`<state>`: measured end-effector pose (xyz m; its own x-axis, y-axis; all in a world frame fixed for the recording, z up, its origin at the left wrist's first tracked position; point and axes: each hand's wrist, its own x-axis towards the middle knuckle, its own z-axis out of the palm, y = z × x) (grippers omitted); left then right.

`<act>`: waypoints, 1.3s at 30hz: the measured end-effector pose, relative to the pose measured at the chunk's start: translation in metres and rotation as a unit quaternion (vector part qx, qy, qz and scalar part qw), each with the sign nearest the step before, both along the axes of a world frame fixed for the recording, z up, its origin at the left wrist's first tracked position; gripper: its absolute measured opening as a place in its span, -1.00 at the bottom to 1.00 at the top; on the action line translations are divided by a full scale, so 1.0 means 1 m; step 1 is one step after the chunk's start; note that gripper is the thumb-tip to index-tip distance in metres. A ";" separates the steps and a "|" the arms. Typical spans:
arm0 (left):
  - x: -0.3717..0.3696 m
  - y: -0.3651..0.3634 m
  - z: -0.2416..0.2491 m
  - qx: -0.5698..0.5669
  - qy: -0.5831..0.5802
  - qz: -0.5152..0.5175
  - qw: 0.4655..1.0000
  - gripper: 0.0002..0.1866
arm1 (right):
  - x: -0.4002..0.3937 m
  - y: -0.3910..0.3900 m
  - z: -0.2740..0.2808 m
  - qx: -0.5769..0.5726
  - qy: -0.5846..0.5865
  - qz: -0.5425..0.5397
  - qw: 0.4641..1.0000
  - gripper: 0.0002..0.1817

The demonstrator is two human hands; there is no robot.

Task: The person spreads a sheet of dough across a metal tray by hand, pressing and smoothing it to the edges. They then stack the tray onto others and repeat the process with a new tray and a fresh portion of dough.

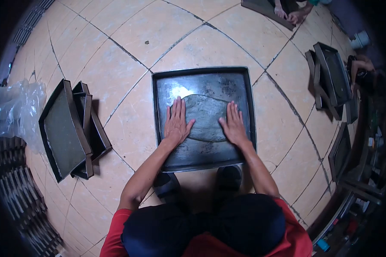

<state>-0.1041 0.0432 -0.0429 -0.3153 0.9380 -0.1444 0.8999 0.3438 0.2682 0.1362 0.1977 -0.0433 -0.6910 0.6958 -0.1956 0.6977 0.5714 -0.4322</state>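
Observation:
A square dark metal tray (201, 163) lies on the tiled floor in front of my feet. Inside it is a flat, greenish-grey slab of soft material (206, 118), roughly oval. My left hand (176, 123) lies flat on the slab's left edge, fingers pointing away from me. On the right edge of the slab rests my right hand (234, 126), also flat, thumb toward the middle. Neither hand grips anything. Bare shiny metal shows beyond the slab and below it.
Stacked trays (64, 132) stand at left beside clear plastic sheeting (19, 107). More trays (335, 77) are piled at right, near another person (362, 68). At top right, another person's hands (294, 16) are over a tray (266, 9).

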 end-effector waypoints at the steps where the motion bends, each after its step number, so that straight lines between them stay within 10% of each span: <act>1: -0.005 -0.003 -0.001 0.015 0.002 -0.021 1.000 0.01 | 0.001 0.002 0.004 -0.005 -0.014 0.008 1.000 -0.06; 13: 0.000 -0.032 0.021 -0.033 -0.014 0.007 0.999 0.00 | 0.008 -0.021 0.022 0.046 0.036 0.005 0.998 -0.14; 18: 0.001 -0.054 0.037 0.147 -0.179 -0.036 0.972 -0.66 | -0.020 -0.073 0.041 0.028 0.167 0.105 0.980 -0.54; 29: -0.026 -0.049 0.012 0.083 -0.056 -0.222 0.970 -0.74 | -0.049 -0.098 0.010 0.115 0.205 0.146 0.961 -0.77; 36: -0.014 -0.032 0.038 0.096 -0.045 -0.181 0.978 -0.17 | -0.050 -0.105 0.001 0.044 0.266 0.116 0.956 -0.72; 39: -0.036 -0.026 0.008 0.046 -0.059 -0.295 0.953 -0.28 | -0.054 -0.107 0.024 0.040 0.281 0.033 0.958 -0.62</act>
